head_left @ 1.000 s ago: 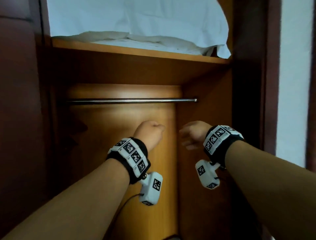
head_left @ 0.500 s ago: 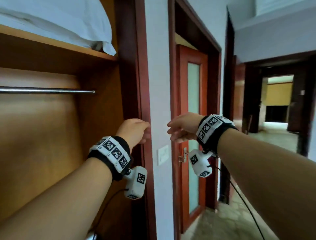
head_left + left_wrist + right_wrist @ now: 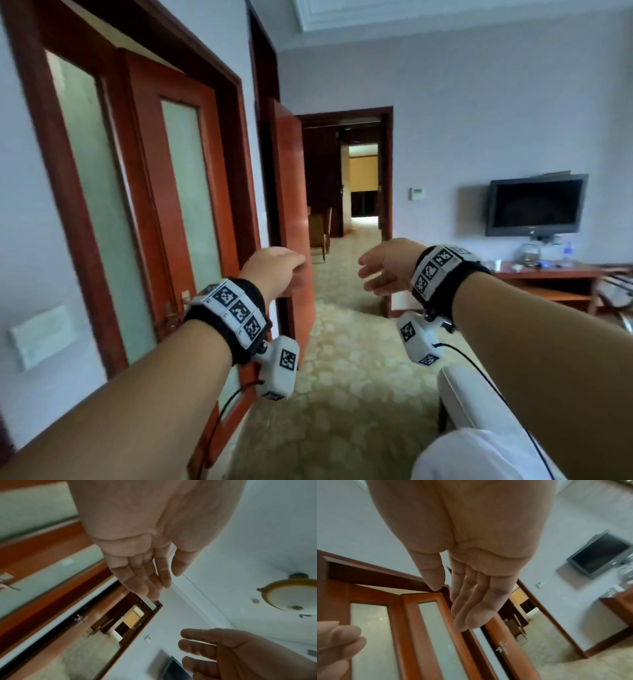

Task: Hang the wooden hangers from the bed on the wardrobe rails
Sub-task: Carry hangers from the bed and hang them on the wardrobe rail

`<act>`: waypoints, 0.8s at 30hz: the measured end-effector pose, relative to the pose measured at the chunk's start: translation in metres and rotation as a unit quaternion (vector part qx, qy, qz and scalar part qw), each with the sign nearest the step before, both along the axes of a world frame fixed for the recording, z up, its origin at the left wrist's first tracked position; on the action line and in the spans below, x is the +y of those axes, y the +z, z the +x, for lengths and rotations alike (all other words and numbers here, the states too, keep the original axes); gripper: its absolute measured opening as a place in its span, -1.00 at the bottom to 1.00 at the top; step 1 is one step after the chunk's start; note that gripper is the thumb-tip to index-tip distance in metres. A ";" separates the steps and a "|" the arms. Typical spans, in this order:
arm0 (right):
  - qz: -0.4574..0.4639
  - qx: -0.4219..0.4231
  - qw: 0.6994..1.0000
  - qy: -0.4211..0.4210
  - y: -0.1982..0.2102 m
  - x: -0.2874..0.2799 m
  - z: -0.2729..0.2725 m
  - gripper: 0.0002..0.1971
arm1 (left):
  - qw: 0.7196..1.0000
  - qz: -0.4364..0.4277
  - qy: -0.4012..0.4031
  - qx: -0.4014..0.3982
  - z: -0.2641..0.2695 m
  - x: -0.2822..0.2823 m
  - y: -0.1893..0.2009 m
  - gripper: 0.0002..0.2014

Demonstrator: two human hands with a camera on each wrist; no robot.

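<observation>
Both hands, left hand point(image 3: 274, 270) and right hand point(image 3: 385, 270), hang empty with fingers loosely extended (touching nothing).

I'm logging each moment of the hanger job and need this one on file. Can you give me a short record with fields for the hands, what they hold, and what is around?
left hand: raised, fingers relaxed, holds nothing
right hand: raised, fingers relaxed, holds nothing
hangers: none in view
wardrobe rail: not in view
bed: white edge at lower right
doors: frosted glass door on the left, open doorway ahead
television: on the right wall above a wooden desk
</observation>
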State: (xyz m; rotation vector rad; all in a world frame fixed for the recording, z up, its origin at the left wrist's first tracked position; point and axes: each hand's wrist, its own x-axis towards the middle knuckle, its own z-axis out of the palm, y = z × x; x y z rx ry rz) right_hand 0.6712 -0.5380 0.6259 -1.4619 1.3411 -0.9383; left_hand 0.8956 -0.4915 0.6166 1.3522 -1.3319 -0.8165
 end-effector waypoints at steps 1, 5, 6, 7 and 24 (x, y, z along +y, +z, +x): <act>0.006 -0.004 1.000 -0.023 -0.010 -0.005 -0.027 -0.76 | 1.000 0.009 -0.022 0.000 -0.026 -0.012 -0.008 -0.87; 0.052 -0.013 0.992 -0.115 -0.057 -0.015 -0.125 -0.77 | 0.994 0.052 -0.097 -0.022 -0.120 -0.051 -0.044 -0.85; 0.061 -0.016 0.989 -0.132 -0.069 -0.015 -0.145 -0.78 | 0.991 0.060 -0.113 -0.026 -0.139 -0.061 -0.055 -0.86; 0.071 -0.019 0.986 -0.152 -0.084 -0.015 -0.168 -0.79 | 0.988 0.070 -0.133 -0.028 -0.161 -0.072 -0.067 -0.86; 0.238 -0.061 0.783 -0.572 -0.266 0.102 -0.421 -0.90 | 0.834 0.268 -0.477 -0.078 -0.454 -0.184 -0.265 -0.88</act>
